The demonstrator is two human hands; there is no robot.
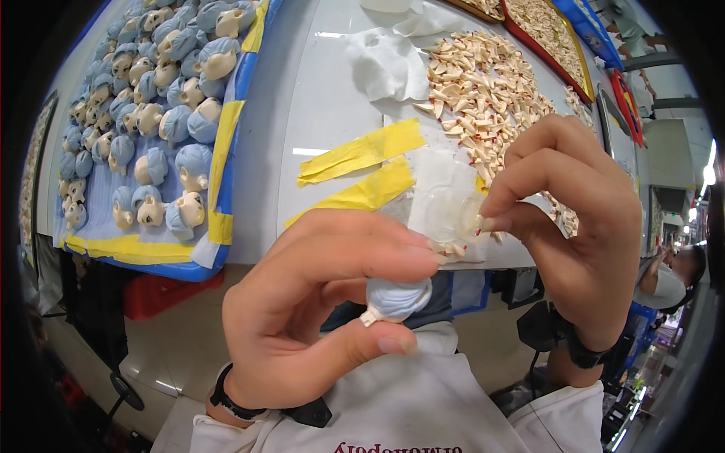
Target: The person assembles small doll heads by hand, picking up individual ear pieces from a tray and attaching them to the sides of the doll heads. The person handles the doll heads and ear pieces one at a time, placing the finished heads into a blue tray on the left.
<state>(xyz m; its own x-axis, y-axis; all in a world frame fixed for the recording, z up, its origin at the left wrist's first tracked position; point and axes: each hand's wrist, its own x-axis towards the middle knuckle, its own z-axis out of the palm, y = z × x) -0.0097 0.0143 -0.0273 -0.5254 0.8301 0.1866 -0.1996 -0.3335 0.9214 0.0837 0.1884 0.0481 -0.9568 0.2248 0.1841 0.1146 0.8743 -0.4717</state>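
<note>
My left hand [325,294] is closed, its thumb and fingers gripping a small doll head [398,299] with moulded light-blue hair. A pale block-like stub sticks out of the head's lower left side; its face is turned away. To the right, my right hand [578,215] is raised with thumb and index fingertip pinched together. These fingertips are at the rim of a small clear round dish [451,214] on the table; whatever lies between them is too small to make out. A pile of small cream pieces with red tips [487,94] spreads just beyond my right hand.
A blue tray [220,189] edged with yellow tape holds many blue-haired doll heads [151,121] at the left. Yellow tape strips [362,151] and crumpled white tissue [385,64] lie mid-table. Red-rimmed trays [555,64] of similar pieces stand far right. A person [672,275] sits at the right.
</note>
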